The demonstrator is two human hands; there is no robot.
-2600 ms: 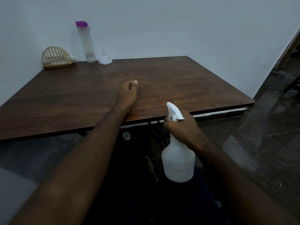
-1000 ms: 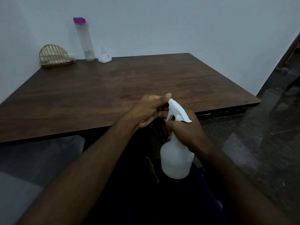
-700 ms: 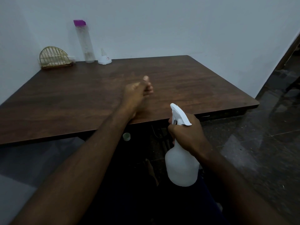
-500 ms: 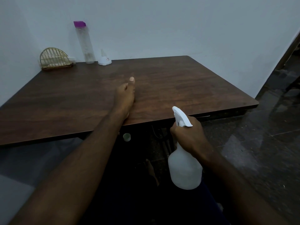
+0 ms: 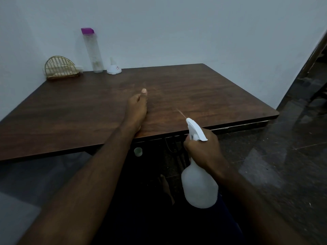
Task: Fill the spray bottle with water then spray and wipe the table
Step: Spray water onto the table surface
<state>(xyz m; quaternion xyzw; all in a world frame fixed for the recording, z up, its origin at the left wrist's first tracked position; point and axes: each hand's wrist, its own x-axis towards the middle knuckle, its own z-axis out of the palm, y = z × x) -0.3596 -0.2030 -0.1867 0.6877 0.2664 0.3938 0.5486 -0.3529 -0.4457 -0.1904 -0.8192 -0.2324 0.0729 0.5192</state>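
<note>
Right hand [image 5: 201, 149]: your fingers are clamped round the neck of the spray bottle [image 5: 199, 186], just off the counter's [image 5: 70, 112] near edge, nozzle aimed over the wood.
Left hand [image 5: 137, 107]: edge-down on the counter, thumb forward, fingers hidden, grasp unreadable.
Back wall: tall purple-capped bottle [image 5: 92, 50], white funnel [image 5: 113, 67].

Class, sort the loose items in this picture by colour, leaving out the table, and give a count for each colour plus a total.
White: 2, the spray bottle and the funnel
Clear with a purple cap: 1, the tall bottle
Gold: 1, the wire rack
Green: 1, the small cap on the floor
Total: 5
</note>
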